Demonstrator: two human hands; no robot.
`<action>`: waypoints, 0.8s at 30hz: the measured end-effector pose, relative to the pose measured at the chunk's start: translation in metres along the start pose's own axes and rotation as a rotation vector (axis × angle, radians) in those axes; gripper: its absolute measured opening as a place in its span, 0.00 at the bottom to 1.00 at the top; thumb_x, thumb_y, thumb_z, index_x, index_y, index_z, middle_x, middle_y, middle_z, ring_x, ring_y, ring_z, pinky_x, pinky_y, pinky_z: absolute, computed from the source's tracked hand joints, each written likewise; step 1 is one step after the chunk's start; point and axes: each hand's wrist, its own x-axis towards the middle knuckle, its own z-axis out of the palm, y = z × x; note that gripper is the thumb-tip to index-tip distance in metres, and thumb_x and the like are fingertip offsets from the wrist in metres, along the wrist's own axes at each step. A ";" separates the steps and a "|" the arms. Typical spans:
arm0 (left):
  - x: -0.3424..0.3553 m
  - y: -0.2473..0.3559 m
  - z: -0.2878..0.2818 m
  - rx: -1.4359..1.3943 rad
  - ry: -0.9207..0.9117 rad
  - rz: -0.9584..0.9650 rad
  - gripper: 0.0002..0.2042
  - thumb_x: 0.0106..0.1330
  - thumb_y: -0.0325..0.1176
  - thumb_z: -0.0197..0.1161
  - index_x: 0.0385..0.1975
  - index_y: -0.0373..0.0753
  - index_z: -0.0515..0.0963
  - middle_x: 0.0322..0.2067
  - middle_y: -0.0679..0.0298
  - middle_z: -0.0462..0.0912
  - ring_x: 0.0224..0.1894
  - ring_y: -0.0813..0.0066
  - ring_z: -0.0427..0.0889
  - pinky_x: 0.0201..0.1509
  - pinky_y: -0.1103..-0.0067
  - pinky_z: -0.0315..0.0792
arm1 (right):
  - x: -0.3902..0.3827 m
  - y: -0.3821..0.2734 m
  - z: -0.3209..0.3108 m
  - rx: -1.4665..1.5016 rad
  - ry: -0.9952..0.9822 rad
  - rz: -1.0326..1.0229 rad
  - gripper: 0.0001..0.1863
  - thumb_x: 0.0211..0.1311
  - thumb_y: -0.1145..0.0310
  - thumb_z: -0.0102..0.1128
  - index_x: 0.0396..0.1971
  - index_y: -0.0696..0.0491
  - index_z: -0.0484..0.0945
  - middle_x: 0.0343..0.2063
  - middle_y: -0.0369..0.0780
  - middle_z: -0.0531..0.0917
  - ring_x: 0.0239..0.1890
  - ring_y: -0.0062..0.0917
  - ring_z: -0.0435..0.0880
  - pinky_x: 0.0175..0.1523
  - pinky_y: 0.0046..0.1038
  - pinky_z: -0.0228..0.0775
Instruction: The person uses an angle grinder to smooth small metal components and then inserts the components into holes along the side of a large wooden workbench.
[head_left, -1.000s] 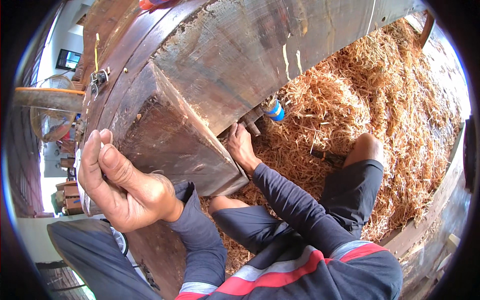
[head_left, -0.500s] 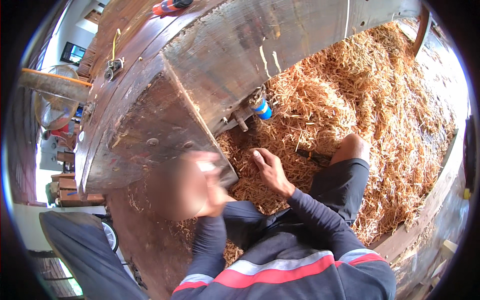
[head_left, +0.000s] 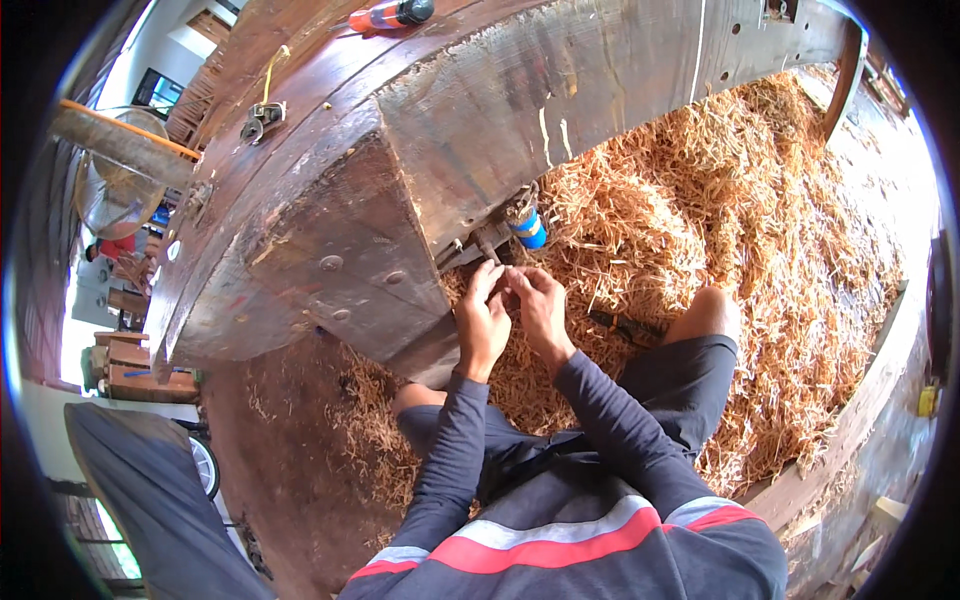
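Both my hands are close together below a weathered, grey-brown wooden structure, under a short rod that sticks out from its lower edge. My left hand has its fingers pinched at the tips, and my right hand curls against them with thumb and forefinger closed. Whatever small thing may be between them is too small to make out. Just above and right of my fingers a blue cylinder hangs at the structure's underside. An angled wooden block with round plugs stands to their left.
Curly wood shavings heap around my legs. An orange-and-black tool and a small metal device with yellow cord lie on top. A fan and what looks like a person in red are at the left.
My left hand has dropped from its raised place at the left to beside my right hand. My right hand has shifted slightly, and both now meet at the fingertips.
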 end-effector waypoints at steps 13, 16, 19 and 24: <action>0.029 0.029 0.011 -0.069 0.260 -0.197 0.19 0.67 0.18 0.54 0.58 0.29 0.73 0.52 0.49 0.80 0.52 0.62 0.81 0.59 0.71 0.74 | 0.065 0.024 0.021 0.034 0.211 -0.132 0.10 0.67 0.68 0.66 0.40 0.58 0.79 0.28 0.35 0.83 0.23 0.15 0.77 0.29 0.19 0.72; 0.027 0.001 0.019 -0.066 0.362 -0.177 0.15 0.69 0.23 0.57 0.55 0.29 0.75 0.49 0.52 0.80 0.49 0.66 0.79 0.57 0.72 0.73 | 0.065 0.027 0.028 0.028 0.272 -0.168 0.10 0.66 0.68 0.68 0.40 0.59 0.79 0.27 0.35 0.82 0.23 0.15 0.76 0.29 0.18 0.70; 0.026 -0.007 0.021 -0.085 0.396 -0.303 0.14 0.71 0.27 0.58 0.54 0.30 0.75 0.50 0.52 0.79 0.52 0.65 0.78 0.58 0.72 0.72 | 0.063 0.028 0.028 0.107 0.296 -0.181 0.11 0.66 0.68 0.68 0.39 0.59 0.79 0.29 0.37 0.84 0.28 0.17 0.80 0.32 0.21 0.73; 0.033 -0.012 0.017 0.077 0.397 -0.080 0.12 0.69 0.27 0.60 0.48 0.30 0.79 0.47 0.51 0.82 0.51 0.59 0.79 0.59 0.69 0.71 | 0.069 0.022 0.033 0.152 0.263 -0.056 0.12 0.63 0.67 0.71 0.38 0.59 0.81 0.28 0.36 0.84 0.24 0.16 0.76 0.29 0.20 0.68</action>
